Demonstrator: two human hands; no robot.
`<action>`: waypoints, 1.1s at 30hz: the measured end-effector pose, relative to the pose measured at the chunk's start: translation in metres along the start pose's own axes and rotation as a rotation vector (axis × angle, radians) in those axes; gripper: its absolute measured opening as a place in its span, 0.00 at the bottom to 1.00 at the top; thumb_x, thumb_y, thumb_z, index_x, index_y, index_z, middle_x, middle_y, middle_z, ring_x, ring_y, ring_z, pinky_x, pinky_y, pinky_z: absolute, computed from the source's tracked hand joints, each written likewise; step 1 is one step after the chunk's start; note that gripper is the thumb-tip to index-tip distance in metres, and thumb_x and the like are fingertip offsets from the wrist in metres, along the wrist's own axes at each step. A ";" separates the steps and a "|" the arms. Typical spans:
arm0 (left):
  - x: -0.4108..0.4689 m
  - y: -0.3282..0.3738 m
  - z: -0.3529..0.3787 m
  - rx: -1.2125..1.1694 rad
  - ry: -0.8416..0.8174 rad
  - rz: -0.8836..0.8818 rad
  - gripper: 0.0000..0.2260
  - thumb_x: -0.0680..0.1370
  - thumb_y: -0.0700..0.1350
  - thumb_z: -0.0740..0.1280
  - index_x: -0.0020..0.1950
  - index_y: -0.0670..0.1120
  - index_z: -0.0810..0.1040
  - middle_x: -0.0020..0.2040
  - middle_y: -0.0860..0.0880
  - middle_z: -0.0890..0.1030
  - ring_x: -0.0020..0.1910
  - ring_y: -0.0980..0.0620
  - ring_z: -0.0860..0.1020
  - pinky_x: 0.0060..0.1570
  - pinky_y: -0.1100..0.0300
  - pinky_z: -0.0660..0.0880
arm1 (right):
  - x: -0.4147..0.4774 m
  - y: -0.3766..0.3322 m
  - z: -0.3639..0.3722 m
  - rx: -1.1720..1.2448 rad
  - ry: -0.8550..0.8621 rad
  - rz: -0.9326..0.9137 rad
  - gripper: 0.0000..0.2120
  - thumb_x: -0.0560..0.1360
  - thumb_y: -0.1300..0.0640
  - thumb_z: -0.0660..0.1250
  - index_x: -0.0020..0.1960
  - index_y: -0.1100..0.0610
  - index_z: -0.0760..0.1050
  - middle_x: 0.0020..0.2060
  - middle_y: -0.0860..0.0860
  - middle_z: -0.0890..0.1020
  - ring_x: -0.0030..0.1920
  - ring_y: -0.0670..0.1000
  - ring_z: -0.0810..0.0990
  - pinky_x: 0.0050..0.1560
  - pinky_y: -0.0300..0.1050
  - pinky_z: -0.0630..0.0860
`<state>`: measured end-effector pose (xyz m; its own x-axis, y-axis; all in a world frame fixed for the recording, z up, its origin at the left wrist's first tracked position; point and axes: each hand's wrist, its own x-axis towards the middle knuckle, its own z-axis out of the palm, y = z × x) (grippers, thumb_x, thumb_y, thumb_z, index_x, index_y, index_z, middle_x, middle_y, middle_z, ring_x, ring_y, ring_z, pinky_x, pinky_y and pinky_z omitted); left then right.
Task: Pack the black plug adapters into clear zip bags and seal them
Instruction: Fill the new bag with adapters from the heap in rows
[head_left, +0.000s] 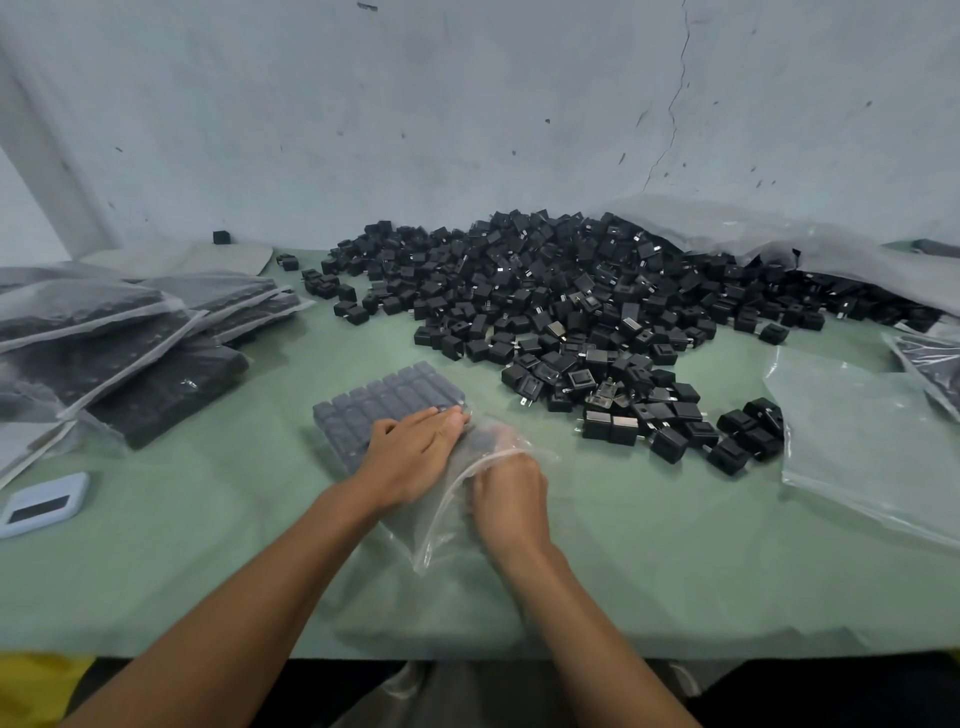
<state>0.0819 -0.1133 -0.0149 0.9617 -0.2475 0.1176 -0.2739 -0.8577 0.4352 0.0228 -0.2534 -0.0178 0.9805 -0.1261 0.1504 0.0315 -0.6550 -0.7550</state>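
A clear zip bag (387, 402) lies on the green table (208, 545) in front of me, filled with neat rows of black plug adapters. My left hand (410, 457) presses flat on the bag's near end, fingers together over the adapters. My right hand (511, 501) pinches the bag's loose open mouth, which crumples up between the two hands. A big heap of loose black adapters (571, 301) spreads across the far middle and right of the table.
Several filled bags (119, 343) are stacked at the left. A flat pile of empty clear bags (862, 441) lies at the right, and a large plastic sack (779, 239) spills adapters at the back right. A small white device (44, 504) rests near the left edge.
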 end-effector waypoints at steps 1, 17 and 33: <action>0.000 0.000 0.000 0.008 0.000 0.001 0.27 0.83 0.61 0.39 0.76 0.60 0.67 0.76 0.61 0.66 0.75 0.61 0.59 0.70 0.53 0.52 | 0.000 0.000 -0.001 -0.008 0.024 -0.033 0.11 0.75 0.63 0.60 0.51 0.57 0.79 0.46 0.57 0.82 0.46 0.61 0.81 0.48 0.54 0.78; -0.002 -0.002 0.000 0.056 -0.024 0.024 0.25 0.84 0.60 0.40 0.77 0.59 0.64 0.77 0.61 0.63 0.76 0.62 0.57 0.68 0.55 0.51 | 0.015 -0.005 0.011 0.119 0.128 0.334 0.11 0.75 0.60 0.61 0.53 0.56 0.80 0.49 0.56 0.84 0.52 0.59 0.82 0.49 0.46 0.75; -0.006 -0.002 -0.002 0.168 -0.110 0.083 0.25 0.81 0.65 0.36 0.76 0.70 0.56 0.79 0.63 0.55 0.78 0.59 0.51 0.70 0.50 0.50 | 0.025 -0.014 0.006 -0.275 -0.131 0.010 0.08 0.78 0.46 0.59 0.50 0.46 0.75 0.45 0.46 0.82 0.49 0.53 0.82 0.43 0.42 0.70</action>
<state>0.0761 -0.1095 -0.0144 0.9320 -0.3597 0.0449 -0.3579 -0.8933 0.2720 0.0480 -0.2425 -0.0073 0.9977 -0.0482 0.0473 -0.0141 -0.8337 -0.5521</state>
